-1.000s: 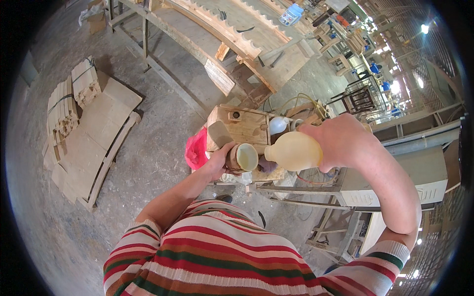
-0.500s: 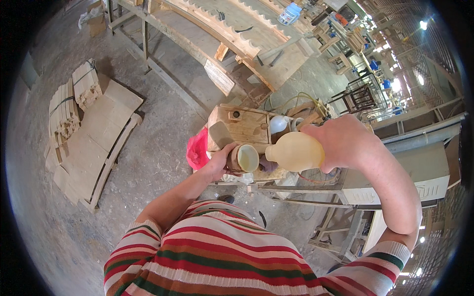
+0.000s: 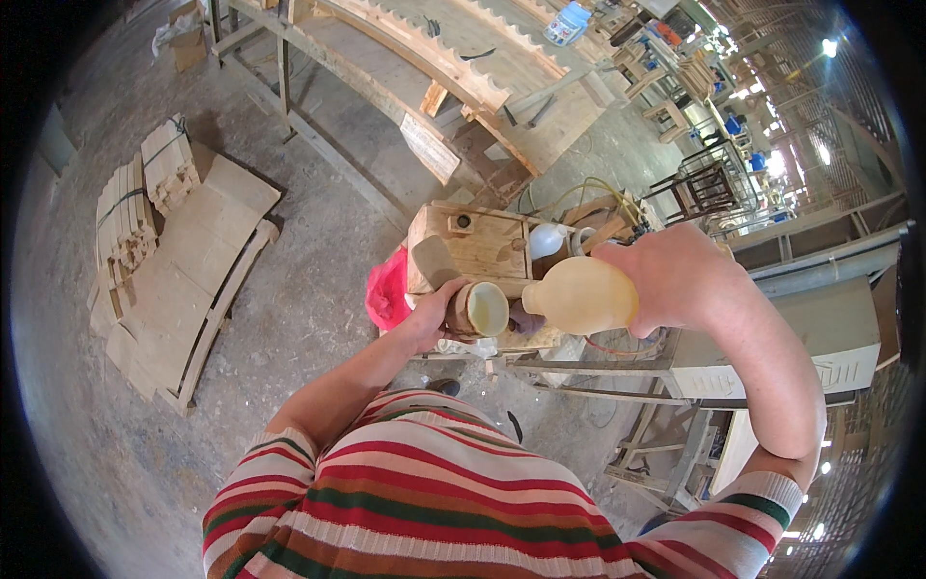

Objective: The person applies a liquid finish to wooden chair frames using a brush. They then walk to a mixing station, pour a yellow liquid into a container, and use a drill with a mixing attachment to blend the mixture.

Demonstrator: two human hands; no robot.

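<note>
Hands, two: left was wrapped round a cup with some pale liquid apparently already inside; right gripped a yellowish bottle by its base end, neck towards the cup, no stream discernible. Pouring looked part-done, the cup not brimming, the bottle's remainder unclear. Beyond the hands lay a box; beside the left, a pink bag.

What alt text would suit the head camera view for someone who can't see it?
A person's left hand holds an open cup, while the right hand holds a tilted, pale yellow bottle with its neck toward the cup. Beyond is a wooden box; tied wood strips lie at left.
</note>
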